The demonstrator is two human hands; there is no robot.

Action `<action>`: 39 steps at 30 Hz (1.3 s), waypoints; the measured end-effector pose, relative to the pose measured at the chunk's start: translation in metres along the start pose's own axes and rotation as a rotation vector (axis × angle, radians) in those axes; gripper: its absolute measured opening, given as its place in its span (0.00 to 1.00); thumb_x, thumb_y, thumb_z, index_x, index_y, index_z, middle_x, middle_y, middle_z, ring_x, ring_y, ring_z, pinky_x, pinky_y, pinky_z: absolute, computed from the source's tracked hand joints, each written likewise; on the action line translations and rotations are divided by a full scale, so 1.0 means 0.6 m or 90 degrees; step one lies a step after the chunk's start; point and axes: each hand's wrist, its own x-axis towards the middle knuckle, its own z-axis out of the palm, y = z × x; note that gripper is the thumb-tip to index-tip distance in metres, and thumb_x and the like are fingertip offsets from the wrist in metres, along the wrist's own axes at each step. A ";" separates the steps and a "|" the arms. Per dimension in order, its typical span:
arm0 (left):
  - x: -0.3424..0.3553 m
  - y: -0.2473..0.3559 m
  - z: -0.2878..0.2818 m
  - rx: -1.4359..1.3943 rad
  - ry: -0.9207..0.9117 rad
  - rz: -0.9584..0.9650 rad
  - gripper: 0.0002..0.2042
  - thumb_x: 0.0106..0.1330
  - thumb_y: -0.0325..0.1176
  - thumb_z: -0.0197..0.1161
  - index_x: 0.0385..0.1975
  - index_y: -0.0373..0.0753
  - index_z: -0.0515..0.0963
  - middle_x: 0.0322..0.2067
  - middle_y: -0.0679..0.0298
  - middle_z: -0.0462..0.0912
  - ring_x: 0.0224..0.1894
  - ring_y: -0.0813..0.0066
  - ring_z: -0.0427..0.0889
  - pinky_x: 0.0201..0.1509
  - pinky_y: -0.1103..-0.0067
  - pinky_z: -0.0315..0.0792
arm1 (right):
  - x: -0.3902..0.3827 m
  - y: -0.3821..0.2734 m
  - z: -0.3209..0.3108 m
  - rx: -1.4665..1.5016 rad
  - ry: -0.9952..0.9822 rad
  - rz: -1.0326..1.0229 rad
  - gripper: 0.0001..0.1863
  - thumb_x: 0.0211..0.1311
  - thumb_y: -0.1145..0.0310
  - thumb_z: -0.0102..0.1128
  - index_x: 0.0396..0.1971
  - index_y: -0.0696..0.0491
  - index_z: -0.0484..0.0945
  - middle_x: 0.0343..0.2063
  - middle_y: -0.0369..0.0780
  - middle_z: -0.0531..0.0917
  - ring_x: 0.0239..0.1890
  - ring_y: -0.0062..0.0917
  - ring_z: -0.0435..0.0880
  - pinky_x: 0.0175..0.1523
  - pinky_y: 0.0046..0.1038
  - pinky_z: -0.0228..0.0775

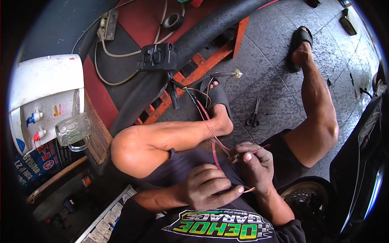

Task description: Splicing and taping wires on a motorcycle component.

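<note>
My left hand (208,187) is closed in a pinch on a red wire (214,154). A thin orange-pink wire end (248,190) sticks out past its thumb. Close beside it, my right hand (256,166) pinches thin reddish wires between thumb and fingers, and a short end pokes out to the right. These wires run up and away to a wiring bundle (193,94) below a black handlebar switch housing (157,56). A pale multi-pin connector (237,73) ends one dark-sleeved branch of the bundle. My fingers hide the wire parts inside both grips.
Scissors (254,113) lie on the grey tiled floor beyond my lap. The switch housing rests by a thick black padded bar (214,30) over an orange frame (202,69). Left stand a white water dispenser (48,81) and a glass mug (75,127). Black tape (173,21) lies at the back.
</note>
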 end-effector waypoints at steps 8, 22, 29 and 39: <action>0.011 0.009 0.022 0.069 -0.005 -0.024 0.14 0.49 0.32 0.69 0.39 0.45 0.86 0.32 0.72 0.75 0.40 0.73 0.75 0.46 0.73 0.73 | -0.004 -0.010 0.016 0.127 0.024 0.196 0.11 0.66 0.73 0.62 0.45 0.61 0.79 0.38 0.42 0.84 0.39 0.21 0.82 0.48 0.22 0.76; 0.073 -0.108 -0.006 -0.707 0.389 -0.577 0.23 0.79 0.44 0.45 0.55 0.28 0.73 0.39 0.59 0.81 0.34 0.82 0.72 0.42 0.83 0.69 | -0.008 -0.004 0.014 0.200 -0.007 0.188 0.07 0.66 0.77 0.60 0.41 0.62 0.76 0.35 0.48 0.85 0.35 0.31 0.85 0.44 0.30 0.80; 0.074 -0.121 0.010 -0.927 0.473 -0.580 0.15 0.77 0.42 0.50 0.48 0.35 0.73 0.32 0.65 0.75 0.31 0.77 0.74 0.37 0.82 0.70 | -0.025 -0.002 0.008 0.230 -0.045 0.174 0.07 0.66 0.77 0.59 0.41 0.62 0.76 0.32 0.50 0.84 0.30 0.31 0.85 0.39 0.31 0.81; 0.113 -0.102 0.023 -1.021 0.526 -0.629 0.14 0.79 0.46 0.43 0.38 0.45 0.70 0.18 0.75 0.58 0.16 0.86 0.52 0.18 0.85 0.49 | -0.030 -0.008 0.012 0.254 0.053 0.168 0.07 0.68 0.75 0.56 0.43 0.60 0.72 0.35 0.52 0.85 0.29 0.32 0.86 0.38 0.29 0.80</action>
